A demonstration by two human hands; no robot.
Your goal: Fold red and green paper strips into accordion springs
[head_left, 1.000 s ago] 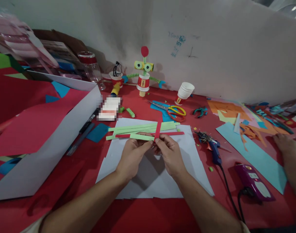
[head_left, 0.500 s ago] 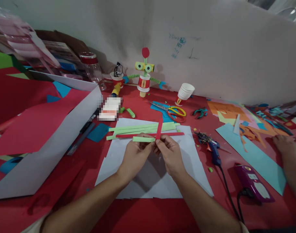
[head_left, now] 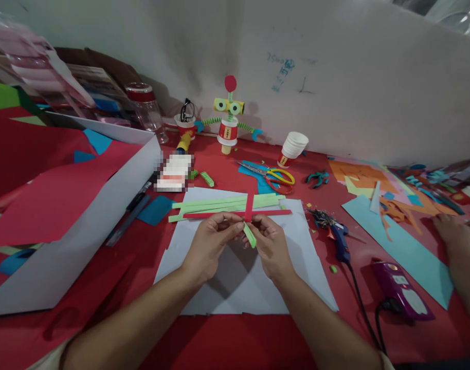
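My left hand (head_left: 211,240) and my right hand (head_left: 269,241) meet over a white sheet (head_left: 238,277) on the red table. Both pinch the same joined paper strips. A red strip (head_left: 249,207) stands up from my fingers. A green strip (head_left: 250,235) now hangs down and to the right between my thumbs. Just beyond my hands lie several long green strips (head_left: 223,204) and one long red strip (head_left: 271,211) on the white sheet.
Scissors (head_left: 275,177), a paper-cup robot figure (head_left: 228,123), stacked cups (head_left: 293,146), a blue glue gun (head_left: 338,237) with cord and a purple device (head_left: 401,288) lie right. Another person's hand (head_left: 451,231) rests at far right on coloured scraps. A big grey and red card (head_left: 65,216) covers the left.
The green strip, which stuck out to the left from my fingers, has been folded over and now points down and right. My hands stayed in place.
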